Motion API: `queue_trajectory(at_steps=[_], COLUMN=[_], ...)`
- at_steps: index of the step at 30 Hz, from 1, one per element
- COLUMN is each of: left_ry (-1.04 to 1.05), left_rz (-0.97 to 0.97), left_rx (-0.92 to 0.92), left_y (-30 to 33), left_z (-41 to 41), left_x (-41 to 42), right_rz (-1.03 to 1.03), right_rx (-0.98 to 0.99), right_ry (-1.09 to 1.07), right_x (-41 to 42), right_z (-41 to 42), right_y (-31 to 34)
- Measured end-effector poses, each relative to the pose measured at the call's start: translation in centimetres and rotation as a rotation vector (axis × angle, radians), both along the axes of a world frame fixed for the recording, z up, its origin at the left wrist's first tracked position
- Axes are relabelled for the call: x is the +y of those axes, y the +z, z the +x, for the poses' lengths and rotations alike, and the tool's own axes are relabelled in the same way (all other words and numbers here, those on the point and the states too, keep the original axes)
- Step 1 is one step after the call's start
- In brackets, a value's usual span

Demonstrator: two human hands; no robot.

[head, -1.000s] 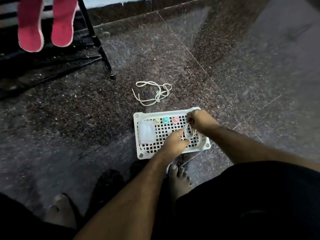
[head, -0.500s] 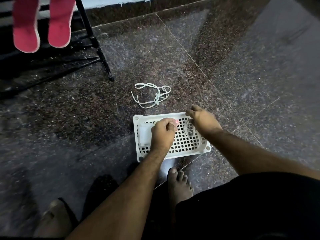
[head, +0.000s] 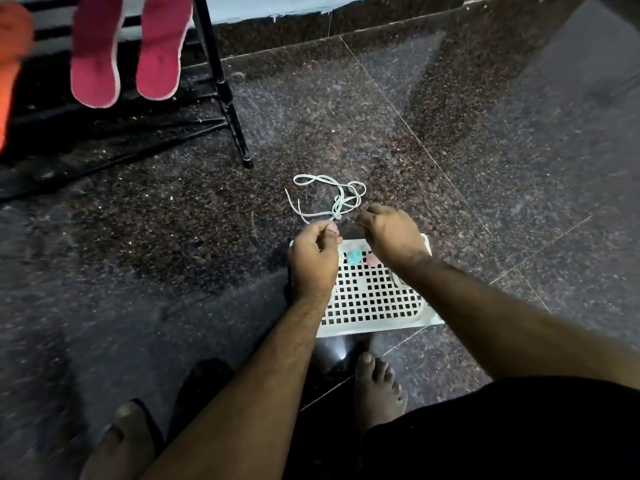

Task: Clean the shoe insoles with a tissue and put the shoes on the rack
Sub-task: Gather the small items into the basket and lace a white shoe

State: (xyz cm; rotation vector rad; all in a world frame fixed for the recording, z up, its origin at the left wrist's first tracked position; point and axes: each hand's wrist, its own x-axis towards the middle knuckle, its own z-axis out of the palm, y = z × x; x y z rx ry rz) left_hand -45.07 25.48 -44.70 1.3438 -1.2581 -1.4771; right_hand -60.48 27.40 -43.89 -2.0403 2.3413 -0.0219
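Down on the speckled stone floor [head: 346,109], both hands reach over the far edge of a white perforated basket [head: 374,299] toward a loose white shoelace [head: 329,199] that lies on the floor just beyond it. The left hand [head: 317,258] has its fingers curled with the thumb and fingertips drawn together near one end of the lace; whether it actually pinches the lace I cannot tell. The right hand [head: 391,233] also arches forward with bent fingers, its tips close to the knotted part of the lace, and contact is again unclear. Between the two wrists, at the basket's far wall, sit a small teal cap [head: 354,258] and a pink one [head: 373,259]. The pink shoes [head: 128,50] hang sole-up on the black rack [head: 221,84] at the upper left, well apart from the hands, with an orange blur [head: 10,64] at the frame's left edge beside them. The rack's leg ends on the floor between the shoes and the lace. Open floor spreads to the right of the basket and toward the wall skirting at the top. Nearer the person, bare feet [head: 377,389] stand just behind the basket's near edge, and dark shorts [head: 502,431] fill the lower right corner.
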Motion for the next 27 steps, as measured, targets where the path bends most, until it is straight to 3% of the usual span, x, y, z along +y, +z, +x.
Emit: queue_trajectory(at_steps=[9, 14, 20, 27], left_ry=[0.097, 0.143, 0.166, 0.129], left_rz=[-0.007, 0.03, 0.09, 0.179], left_rx=[-0.028, 0.04, 0.062, 0.148], left_y=[-0.8, -1.0, -1.0, 0.7], left_z=[1.5, 2.5, 3.2, 3.0], left_x=[-3.5, -4.8, -4.7, -3.8], right_rz=[0.243, 0.381, 0.3, 0.178], right_rx=[-0.138, -0.089, -0.003, -0.232], right_ry=[-0.071, -0.111, -0.178, -0.212], right_x=[-6.9, -8.5, -8.7, -8.8], right_z=[1.1, 1.4, 1.7, 3.7], right_y=[-0.9, -2.4, -2.0, 3.2])
